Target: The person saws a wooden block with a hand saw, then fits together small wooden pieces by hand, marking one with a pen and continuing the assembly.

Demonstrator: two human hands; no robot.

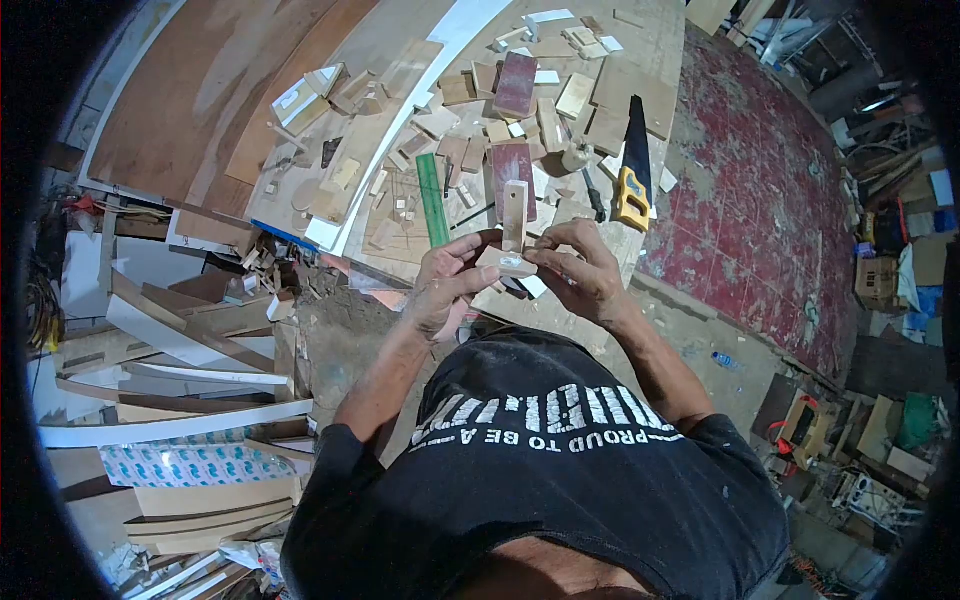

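Note:
Just in front of my chest is a small L-shaped wooden piece, an upright strip with a hole near its top, standing on a flat block. A whitish patch shows on the block near the joint. My left hand is closed on the block from the left, thumb along its near edge. From the right, my right hand pinches at the piece's right edge, close to the joint; its fingertips are partly hidden. Behind the piece lies a dark red block, and a green ruler is beyond my left hand.
Wood offcuts, another red block and a small bottle crowd the workbench. A yellow-handled handsaw lies near its right edge. Curved boards are stacked at left; red flooring is at right.

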